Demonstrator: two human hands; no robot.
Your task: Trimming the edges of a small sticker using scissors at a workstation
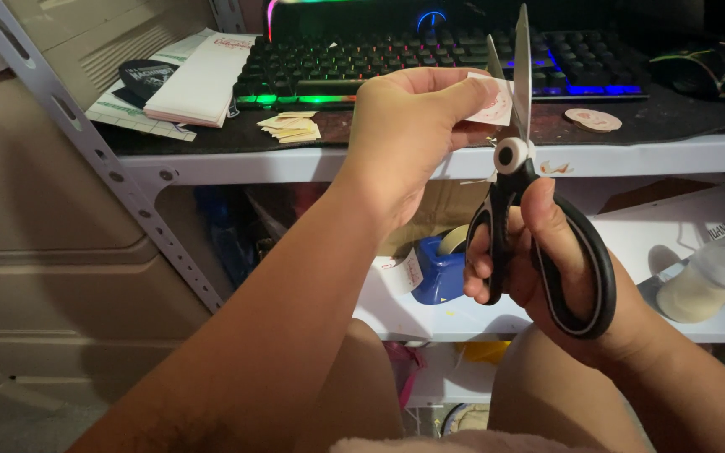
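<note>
My right hand (539,260) grips the black handles of a pair of scissors (518,159), blades pointing up and slightly apart. My left hand (409,126) pinches a small white paper piece with a pink print (497,107) and holds it between the blades. Both hands are raised in front of a grey metal shelf edge (295,164). My knees show at the bottom of the view.
On the shelf top lie a backlit keyboard (362,63), a dark mouse (706,71), a small round cut-out (593,120), a stack of paper bits (289,127) and a notepad (199,80). Below sit a blue tape dispenser (436,268) and a plastic bottle (706,281).
</note>
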